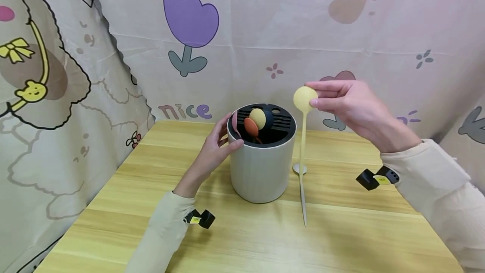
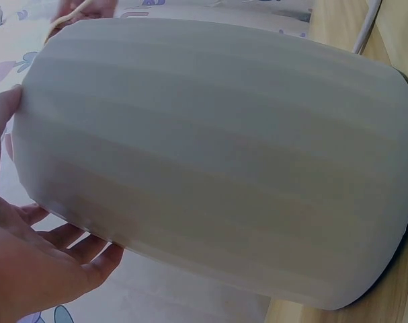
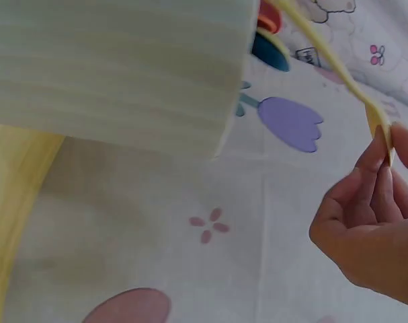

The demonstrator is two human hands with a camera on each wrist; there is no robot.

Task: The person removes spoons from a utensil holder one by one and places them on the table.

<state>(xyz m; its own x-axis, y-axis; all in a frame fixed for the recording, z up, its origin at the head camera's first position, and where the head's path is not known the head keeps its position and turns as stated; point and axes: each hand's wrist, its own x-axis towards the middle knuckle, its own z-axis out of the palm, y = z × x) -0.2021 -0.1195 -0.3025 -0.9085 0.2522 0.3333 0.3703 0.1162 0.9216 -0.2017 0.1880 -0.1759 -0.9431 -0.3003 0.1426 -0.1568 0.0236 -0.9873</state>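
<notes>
A pale utensil holder with a black slotted top stands upright on the table. My left hand grips its upper left edge, thumb at the front and fingers around the side, as the left wrist view also shows on the holder's wall. Beside the holder, my right hand pinches a yellow spoon by its bowl, the handle hanging down. In the right wrist view the spoon's bowl is between thumb and fingertips. Behind the handle's lower end, a grey spoon lies on the table.
Inside the holder stand an orange spoon, a cream-yellow one, a dark blue one and a pink utensil. A printed cloth hangs behind the wooden table.
</notes>
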